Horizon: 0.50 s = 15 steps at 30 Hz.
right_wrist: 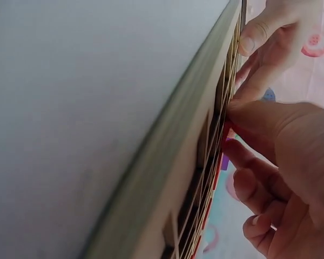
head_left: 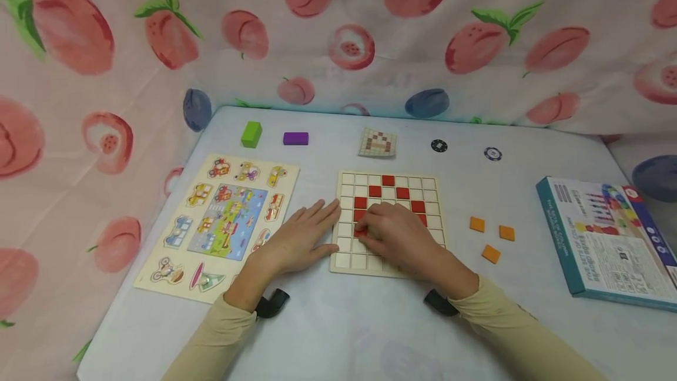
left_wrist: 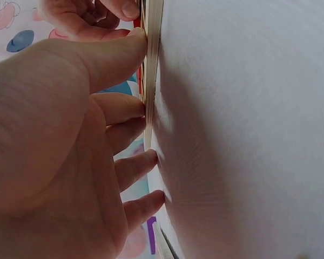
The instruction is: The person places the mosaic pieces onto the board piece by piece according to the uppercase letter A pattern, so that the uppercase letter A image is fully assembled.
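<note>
A wooden grid board (head_left: 423, 184) lies at the middle of the white table, with several red tiles (head_left: 388, 180) set in its cells. My right hand (head_left: 394, 234) rests on the board, its fingertips curled onto a red tile (head_left: 361, 231) near the left side. In the right wrist view the thumb of the right hand (right_wrist: 281, 151) presses that red tile (right_wrist: 227, 131) against the board (right_wrist: 189, 151). My left hand (head_left: 301, 240) lies flat on the table with straight fingers against the board's left edge. The left wrist view shows the left hand (left_wrist: 70, 135) touching the board's edge (left_wrist: 153, 65).
Three orange tiles (head_left: 491, 253) lie right of the board, and a printed box (head_left: 608, 240) sits further right. A vehicle puzzle (head_left: 227, 216) is on the left. Along the back are a green block (head_left: 251, 134), a purple block (head_left: 295, 139), a pattern card (head_left: 378, 142) and two chips (head_left: 439, 146).
</note>
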Each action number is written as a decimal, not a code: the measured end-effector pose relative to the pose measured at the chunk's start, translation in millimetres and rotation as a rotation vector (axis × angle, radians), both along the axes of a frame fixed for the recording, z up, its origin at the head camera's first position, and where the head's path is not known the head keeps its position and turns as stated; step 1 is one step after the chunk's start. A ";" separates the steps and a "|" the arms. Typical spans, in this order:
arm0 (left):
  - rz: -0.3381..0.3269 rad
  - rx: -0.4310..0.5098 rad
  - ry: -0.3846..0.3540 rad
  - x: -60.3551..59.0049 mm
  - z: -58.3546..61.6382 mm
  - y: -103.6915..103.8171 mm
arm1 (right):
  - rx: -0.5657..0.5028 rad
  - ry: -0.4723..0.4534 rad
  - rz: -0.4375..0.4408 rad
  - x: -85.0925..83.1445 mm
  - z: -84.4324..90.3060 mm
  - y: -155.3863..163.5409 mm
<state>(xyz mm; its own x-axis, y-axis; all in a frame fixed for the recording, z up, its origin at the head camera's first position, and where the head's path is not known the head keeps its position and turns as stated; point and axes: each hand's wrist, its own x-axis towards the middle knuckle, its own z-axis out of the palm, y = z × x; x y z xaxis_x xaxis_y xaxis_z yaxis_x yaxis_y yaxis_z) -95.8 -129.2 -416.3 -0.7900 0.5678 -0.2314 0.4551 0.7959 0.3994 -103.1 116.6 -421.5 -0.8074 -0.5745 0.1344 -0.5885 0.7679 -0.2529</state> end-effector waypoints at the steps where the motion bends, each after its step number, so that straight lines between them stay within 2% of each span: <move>1: 0.000 -0.007 0.000 0.0 0.4 0.5 | -0.006 0.001 -0.001 -0.1 -0.3 0.4; 9: -0.005 -0.006 0.002 -0.4 -0.4 1.9 | -0.025 -0.051 0.002 2.2 2.3 16.9; 15: -0.005 -0.010 -0.001 -0.7 -1.3 1.4 | -0.079 -0.085 -0.103 4.4 6.4 66.3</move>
